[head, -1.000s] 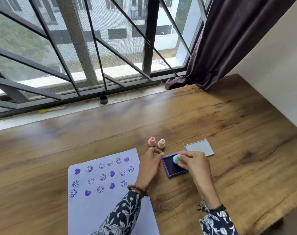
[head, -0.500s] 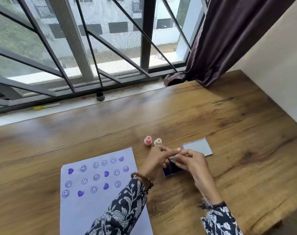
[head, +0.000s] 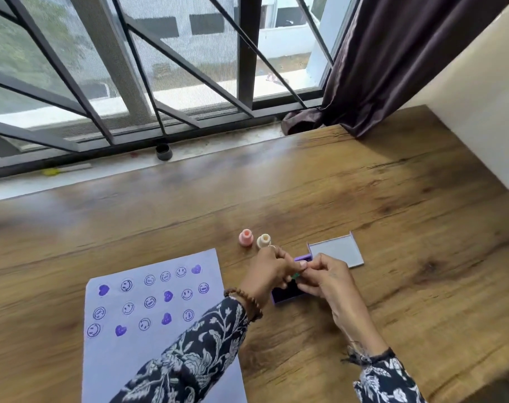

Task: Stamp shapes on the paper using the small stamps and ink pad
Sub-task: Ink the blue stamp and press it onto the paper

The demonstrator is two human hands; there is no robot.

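Both hands meet over the purple ink pad [head: 285, 295]: left hand [head: 269, 271] & right hand [head: 323, 277] pinch a small teal stamp [head: 296, 275] w/ narrow fingertips. Best practice: keep face level, carry straight to paper [head: 160, 338], press once.

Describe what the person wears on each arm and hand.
Both arms have dark navy sleeves printed with white flowers and leaves. The left wrist carries a brown bead bracelet, and the left hand has a thin ring on one finger. A dark thread or band sits at the right wrist, just above the sleeve cuff. The right hand shows no ring.
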